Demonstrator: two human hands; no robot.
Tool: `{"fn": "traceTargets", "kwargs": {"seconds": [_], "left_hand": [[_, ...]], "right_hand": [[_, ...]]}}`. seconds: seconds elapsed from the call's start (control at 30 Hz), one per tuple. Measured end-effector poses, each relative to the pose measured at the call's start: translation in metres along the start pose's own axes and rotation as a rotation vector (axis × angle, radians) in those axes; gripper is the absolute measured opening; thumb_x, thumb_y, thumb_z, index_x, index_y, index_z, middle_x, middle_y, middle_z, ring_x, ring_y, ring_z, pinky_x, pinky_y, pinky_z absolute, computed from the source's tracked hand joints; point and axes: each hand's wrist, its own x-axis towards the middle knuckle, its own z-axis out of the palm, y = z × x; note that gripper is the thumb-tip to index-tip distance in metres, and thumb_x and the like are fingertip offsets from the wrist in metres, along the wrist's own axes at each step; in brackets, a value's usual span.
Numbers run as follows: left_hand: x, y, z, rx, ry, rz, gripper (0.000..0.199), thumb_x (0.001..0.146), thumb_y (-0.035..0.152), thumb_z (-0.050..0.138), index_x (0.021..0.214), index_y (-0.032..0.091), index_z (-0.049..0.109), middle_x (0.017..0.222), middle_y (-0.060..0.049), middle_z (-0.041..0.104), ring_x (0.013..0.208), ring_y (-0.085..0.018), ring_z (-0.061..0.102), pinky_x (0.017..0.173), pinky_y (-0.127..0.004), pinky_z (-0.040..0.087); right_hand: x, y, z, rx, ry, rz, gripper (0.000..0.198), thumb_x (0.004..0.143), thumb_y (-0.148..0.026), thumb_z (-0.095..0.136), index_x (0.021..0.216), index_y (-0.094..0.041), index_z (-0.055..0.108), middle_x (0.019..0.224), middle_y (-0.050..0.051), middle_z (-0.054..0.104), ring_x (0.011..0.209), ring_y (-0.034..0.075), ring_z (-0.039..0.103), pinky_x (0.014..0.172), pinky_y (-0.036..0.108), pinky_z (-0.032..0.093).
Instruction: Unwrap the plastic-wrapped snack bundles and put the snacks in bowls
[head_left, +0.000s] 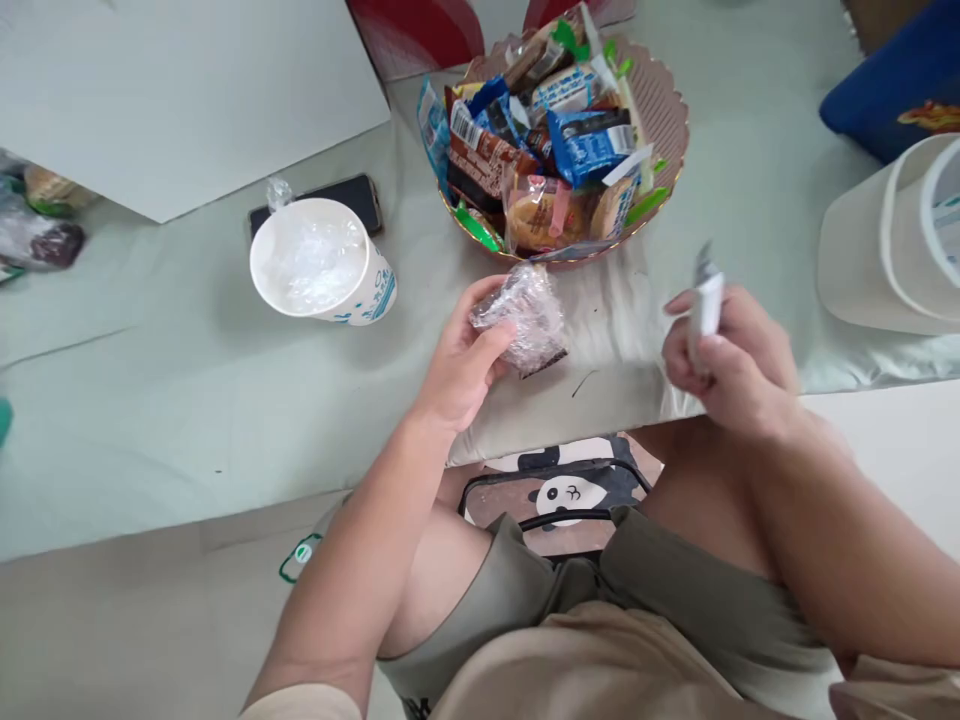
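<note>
My left hand (459,372) grips a small bundle in clear bubble wrap (531,312), thumb on top, just above the cloth near the table's front edge. A dark edge shows at the bundle's lower side; what the wrap covers cannot be made out. To the right, my right hand (746,365) is closed around a white utility knife (706,312). Its grey blade points up and away from me, slightly blurred and apart from the bundle. Just beyond the bundle stands a scalloped bowl (664,115) heaped with wrapped snacks (551,215).
A paper cup (379,290) with clear plastic wrap inside stands at left, partly over a black phone (367,205). Behind it is a large white box (187,90). White buckets (855,250) and a blue object (877,95) stand at right. The pale green cloth (150,420) has creases.
</note>
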Motion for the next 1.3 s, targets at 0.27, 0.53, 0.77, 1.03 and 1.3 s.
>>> {"fn": "traceTargets", "kwargs": {"seconds": [0.27,0.53,0.77,1.03,1.3], "left_hand": [[-0.001,-0.008,0.004,-0.032,0.027,-0.009,0.036,0.082,0.036,0.08,0.116,0.032,0.071,0.113,-0.003,0.072,0.094,-0.02,0.073,0.073,-0.03,0.062],[-0.004,-0.007,0.007,-0.022,0.007,0.014,0.031,0.084,0.03,0.078,0.115,0.029,0.072,0.108,-0.002,0.073,0.087,-0.016,0.071,0.072,-0.026,0.06],[-0.002,-0.007,0.01,-0.082,0.077,-0.019,0.028,0.083,0.031,0.078,0.11,0.031,0.071,0.103,-0.001,0.072,0.083,-0.016,0.071,0.067,-0.025,0.057],[0.005,-0.005,0.008,-0.077,0.103,-0.022,0.028,0.081,0.033,0.073,0.108,0.028,0.066,0.094,-0.001,0.07,0.079,-0.016,0.068,0.063,-0.025,0.056],[0.014,-0.012,0.001,0.014,0.055,0.039,0.036,0.079,0.038,0.074,0.11,0.029,0.059,0.104,-0.002,0.069,0.094,-0.022,0.071,0.07,-0.031,0.059]], "right_hand": [[0.001,-0.013,0.057,-0.007,-0.309,0.004,0.046,0.094,-0.068,0.056,0.098,-0.022,0.062,0.059,-0.004,0.048,0.049,0.011,0.04,0.046,0.027,0.031],[-0.001,-0.013,0.067,0.258,-0.427,0.225,0.06,0.087,-0.081,0.054,0.079,-0.021,0.053,0.051,-0.006,0.044,0.04,0.01,0.045,0.037,0.023,0.032],[0.003,-0.021,0.072,0.212,-0.42,0.331,0.051,0.088,-0.07,0.06,0.077,-0.02,0.053,0.053,-0.005,0.048,0.041,0.008,0.048,0.035,0.019,0.028],[-0.011,-0.011,0.048,0.098,-0.486,0.426,0.045,0.092,-0.064,0.057,0.084,-0.02,0.057,0.056,-0.004,0.052,0.042,0.009,0.051,0.033,0.019,0.033],[-0.025,-0.01,0.025,-0.088,-0.524,0.515,0.04,0.093,-0.06,0.056,0.082,-0.021,0.059,0.058,-0.001,0.056,0.045,0.011,0.052,0.036,0.023,0.037]]}}
